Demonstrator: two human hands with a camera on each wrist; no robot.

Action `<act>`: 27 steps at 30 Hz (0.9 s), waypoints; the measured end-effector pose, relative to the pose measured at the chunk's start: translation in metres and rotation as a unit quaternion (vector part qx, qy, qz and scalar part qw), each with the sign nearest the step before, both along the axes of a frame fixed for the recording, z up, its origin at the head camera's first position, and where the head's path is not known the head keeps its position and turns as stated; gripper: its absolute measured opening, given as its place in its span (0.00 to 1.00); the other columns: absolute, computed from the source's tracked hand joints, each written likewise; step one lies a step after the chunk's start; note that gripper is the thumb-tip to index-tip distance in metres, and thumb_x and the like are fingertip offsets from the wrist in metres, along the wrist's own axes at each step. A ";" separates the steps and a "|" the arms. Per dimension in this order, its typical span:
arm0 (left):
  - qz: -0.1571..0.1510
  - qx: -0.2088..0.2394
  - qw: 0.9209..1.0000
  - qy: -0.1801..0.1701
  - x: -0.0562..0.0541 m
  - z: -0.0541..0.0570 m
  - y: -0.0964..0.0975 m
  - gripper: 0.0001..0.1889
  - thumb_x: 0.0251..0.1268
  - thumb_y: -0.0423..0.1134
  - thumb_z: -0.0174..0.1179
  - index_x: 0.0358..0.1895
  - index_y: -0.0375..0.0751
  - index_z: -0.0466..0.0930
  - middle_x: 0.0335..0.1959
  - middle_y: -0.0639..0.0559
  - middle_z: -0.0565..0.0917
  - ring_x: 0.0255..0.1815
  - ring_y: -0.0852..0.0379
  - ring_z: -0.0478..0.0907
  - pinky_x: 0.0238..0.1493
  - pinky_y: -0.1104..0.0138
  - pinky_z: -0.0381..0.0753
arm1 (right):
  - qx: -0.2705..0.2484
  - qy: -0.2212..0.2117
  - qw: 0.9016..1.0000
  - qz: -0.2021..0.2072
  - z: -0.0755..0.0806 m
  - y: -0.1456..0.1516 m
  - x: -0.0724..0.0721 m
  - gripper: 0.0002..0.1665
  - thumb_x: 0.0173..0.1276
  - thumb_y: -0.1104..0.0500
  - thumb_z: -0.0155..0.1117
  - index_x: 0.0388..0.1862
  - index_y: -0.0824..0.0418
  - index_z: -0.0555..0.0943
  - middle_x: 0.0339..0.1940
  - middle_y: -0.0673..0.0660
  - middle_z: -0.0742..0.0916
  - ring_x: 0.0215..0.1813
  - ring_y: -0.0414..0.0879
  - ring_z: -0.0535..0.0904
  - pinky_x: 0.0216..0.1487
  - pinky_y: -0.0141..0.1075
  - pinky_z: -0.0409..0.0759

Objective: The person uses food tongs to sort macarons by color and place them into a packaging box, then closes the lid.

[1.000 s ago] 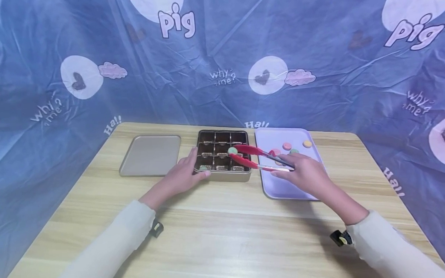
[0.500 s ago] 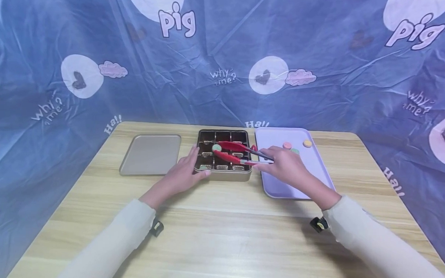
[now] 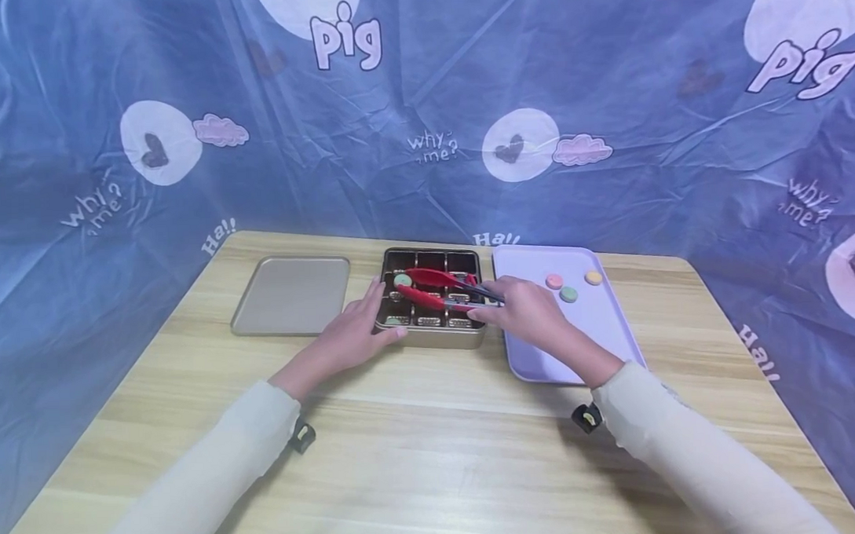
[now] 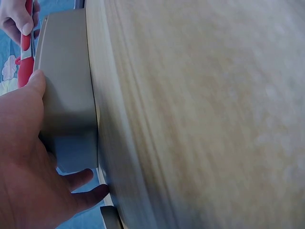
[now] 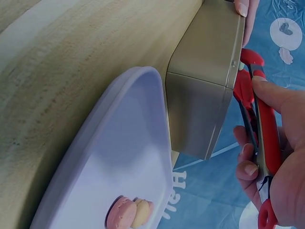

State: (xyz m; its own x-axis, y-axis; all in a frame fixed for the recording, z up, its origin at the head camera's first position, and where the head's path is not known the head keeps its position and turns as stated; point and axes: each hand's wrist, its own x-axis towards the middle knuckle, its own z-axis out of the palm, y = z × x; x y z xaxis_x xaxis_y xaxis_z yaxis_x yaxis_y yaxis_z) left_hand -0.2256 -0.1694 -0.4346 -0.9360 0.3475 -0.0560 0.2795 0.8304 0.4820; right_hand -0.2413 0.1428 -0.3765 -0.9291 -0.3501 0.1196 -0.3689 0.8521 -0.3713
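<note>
My right hand (image 3: 526, 307) grips red-tipped tongs (image 3: 428, 276) that reach left across the divided metal tin (image 3: 440, 339). A green macaron (image 3: 403, 280) is pinched between the tong tips, over the tin's left column, middle row. In the front left compartment lies a second, pale green piece (image 3: 394, 321). My left hand (image 3: 353, 331) rests against the tin's front left corner, thumb along the front and fairly straight fingers along the left side. In the right wrist view, the tong handles (image 5: 269, 138) lie in my palm, and the tin's wall hides its compartments.
A lilac tray (image 3: 544, 365) stands right of the tin, bearing a pink macaron (image 3: 554, 281), a yellow macaron (image 3: 594, 278) and a green macaron (image 3: 568, 294). My right hand covers part of it. Left of the tin lies a flat metal lid (image 3: 290, 295).
The right hand has carried the tongs and green macaron leftward, from the tin's right half to its left column, uncovering more of the tray. The left hand stays in place.
</note>
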 end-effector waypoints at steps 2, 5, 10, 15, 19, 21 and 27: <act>0.001 -0.001 1.000 -0.002 0.000 0.000 0.000 0.57 0.64 0.79 0.41 0.82 0.47 0.27 0.85 0.48 0.33 0.82 0.38 0.48 0.79 0.43 0.52 | -0.004 -0.005 1.000 -0.001 0.000 -0.001 -0.001 0.41 0.62 0.37 0.73 0.66 0.62 0.80 0.58 0.62 0.86 0.60 0.61 0.82 0.55 0.56 0.82; 0.001 -0.003 1.000 -0.003 0.001 0.001 0.000 0.57 0.63 0.79 0.41 0.82 0.48 0.27 0.85 0.48 0.33 0.82 0.38 0.48 0.79 0.43 0.52 | -0.005 -0.015 1.000 -0.005 0.000 -0.002 -0.002 0.42 0.62 0.37 0.72 0.66 0.62 0.79 0.60 0.63 0.86 0.62 0.62 0.81 0.57 0.56 0.81; 0.004 -0.006 1.000 0.001 0.001 0.001 0.001 0.58 0.63 0.80 0.41 0.82 0.49 0.28 0.85 0.49 0.33 0.82 0.38 0.49 0.78 0.41 0.54 | -0.009 -0.031 0.999 -0.015 0.000 -0.003 -0.002 0.43 0.61 0.36 0.72 0.67 0.61 0.79 0.62 0.63 0.85 0.64 0.62 0.79 0.58 0.56 0.81; 0.005 -0.006 1.000 -0.001 0.002 0.002 0.001 0.57 0.63 0.79 0.42 0.82 0.49 0.28 0.85 0.49 0.34 0.82 0.38 0.49 0.78 0.41 0.55 | -0.013 -0.034 0.999 -0.019 -0.001 -0.002 -0.002 0.43 0.61 0.36 0.73 0.67 0.61 0.79 0.61 0.62 0.85 0.63 0.61 0.80 0.56 0.56 0.81; 0.005 -0.005 1.000 0.000 0.002 0.002 0.001 0.57 0.64 0.79 0.43 0.82 0.49 0.27 0.85 0.49 0.34 0.82 0.37 0.49 0.78 0.41 0.55 | -0.014 -0.035 0.999 -0.021 -0.001 -0.001 -0.001 0.43 0.61 0.36 0.73 0.67 0.61 0.79 0.61 0.62 0.85 0.63 0.61 0.80 0.56 0.56 0.81; 0.006 -0.006 1.000 0.000 0.001 0.001 0.002 0.57 0.64 0.79 0.43 0.82 0.49 0.27 0.85 0.49 0.34 0.82 0.38 0.49 0.78 0.42 0.54 | -0.015 -0.034 0.999 -0.023 -0.002 0.000 -0.001 0.43 0.61 0.37 0.73 0.67 0.62 0.79 0.61 0.63 0.85 0.63 0.61 0.80 0.56 0.56 0.82; 0.006 -0.003 1.000 -0.001 0.001 0.001 0.002 0.57 0.64 0.79 0.42 0.82 0.48 0.27 0.85 0.49 0.33 0.82 0.38 0.48 0.79 0.43 0.53 | -0.014 -0.032 0.999 -0.026 -0.003 0.003 0.003 0.43 0.61 0.37 0.73 0.66 0.62 0.79 0.60 0.62 0.86 0.60 0.59 0.82 0.52 0.54 0.83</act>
State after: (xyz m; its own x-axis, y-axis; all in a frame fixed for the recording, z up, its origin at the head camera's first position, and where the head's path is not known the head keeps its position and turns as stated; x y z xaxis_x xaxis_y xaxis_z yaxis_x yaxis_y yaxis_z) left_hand -0.2242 -0.1676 -0.4335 -0.9400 0.3357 -0.0607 0.2680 0.8367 0.4776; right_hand -0.2387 0.1460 -0.3790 -0.9517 -0.2991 0.0688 -0.2998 0.8582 -0.4166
